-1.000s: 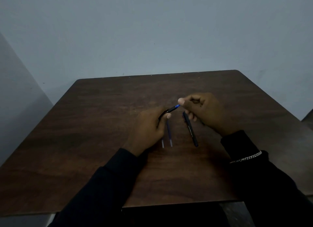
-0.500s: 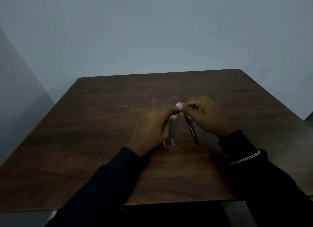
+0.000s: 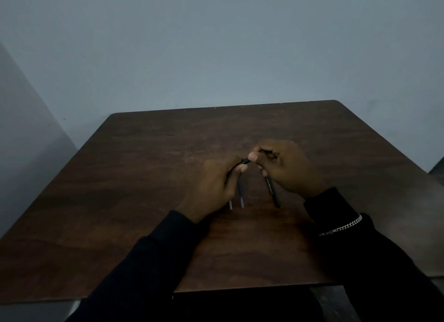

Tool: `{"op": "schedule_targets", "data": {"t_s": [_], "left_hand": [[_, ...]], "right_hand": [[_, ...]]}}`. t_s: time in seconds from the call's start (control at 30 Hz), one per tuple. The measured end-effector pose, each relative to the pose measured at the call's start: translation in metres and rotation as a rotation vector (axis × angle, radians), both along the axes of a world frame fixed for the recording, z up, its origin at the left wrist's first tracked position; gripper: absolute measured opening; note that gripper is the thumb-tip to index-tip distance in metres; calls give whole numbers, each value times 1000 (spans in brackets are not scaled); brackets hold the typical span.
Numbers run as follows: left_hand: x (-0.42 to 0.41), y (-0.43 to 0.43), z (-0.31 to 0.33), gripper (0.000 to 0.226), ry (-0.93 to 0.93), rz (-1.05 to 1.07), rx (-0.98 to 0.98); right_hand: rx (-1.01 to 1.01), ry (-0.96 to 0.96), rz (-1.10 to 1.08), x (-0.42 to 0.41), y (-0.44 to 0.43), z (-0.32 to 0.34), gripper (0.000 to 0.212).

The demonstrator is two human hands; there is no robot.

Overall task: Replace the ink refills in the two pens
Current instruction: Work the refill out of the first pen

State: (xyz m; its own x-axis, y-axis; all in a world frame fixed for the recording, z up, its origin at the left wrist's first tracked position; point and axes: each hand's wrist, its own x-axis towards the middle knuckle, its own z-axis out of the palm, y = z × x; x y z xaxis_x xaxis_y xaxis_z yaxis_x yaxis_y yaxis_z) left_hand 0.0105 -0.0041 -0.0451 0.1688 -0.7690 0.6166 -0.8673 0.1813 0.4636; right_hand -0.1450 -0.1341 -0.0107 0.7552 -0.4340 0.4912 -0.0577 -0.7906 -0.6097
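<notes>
My left hand is closed around a black pen, of which only a short dark end shows between the two hands. My right hand pinches that same end with thumb and forefinger. A second black pen lies on the table under my right hand, its lower end pointing toward me. Two thin refills lie side by side on the wood just below my left hand, their pale ends showing; their upper parts are hidden by the hand.
The dark wooden table stands against a plain grey wall. Its front edge runs close to my body. A silver bracelet sits on my right sleeve.
The blue part of the refill that showed between my hands a second ago is gone from sight. My right hand has moved in until its fingertips meet the left hand at the pen's end.
</notes>
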Motion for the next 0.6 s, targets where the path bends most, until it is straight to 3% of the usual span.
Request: {"op": "schedule_targets", "data": {"t_s": [0.2, 0.37, 0.47, 0.53, 0.6], "left_hand": [[0, -1, -1, 26, 27, 18, -13], [2, -1, -3, 24, 20, 17, 0], [3, -1, -2, 23, 11, 28, 16], [4, 0, -2, 21, 1, 10, 14], [5, 0, -3, 24, -11, -10, 25]], "right_hand": [[227, -18, 97, 0, -2, -1, 8], [169, -38, 166, -1, -4, 3, 24], [312, -45, 202, -3, -5, 2, 35], [431, -54, 134, -1, -4, 2, 26], [411, -35, 51, 2, -3, 2, 18]]}}
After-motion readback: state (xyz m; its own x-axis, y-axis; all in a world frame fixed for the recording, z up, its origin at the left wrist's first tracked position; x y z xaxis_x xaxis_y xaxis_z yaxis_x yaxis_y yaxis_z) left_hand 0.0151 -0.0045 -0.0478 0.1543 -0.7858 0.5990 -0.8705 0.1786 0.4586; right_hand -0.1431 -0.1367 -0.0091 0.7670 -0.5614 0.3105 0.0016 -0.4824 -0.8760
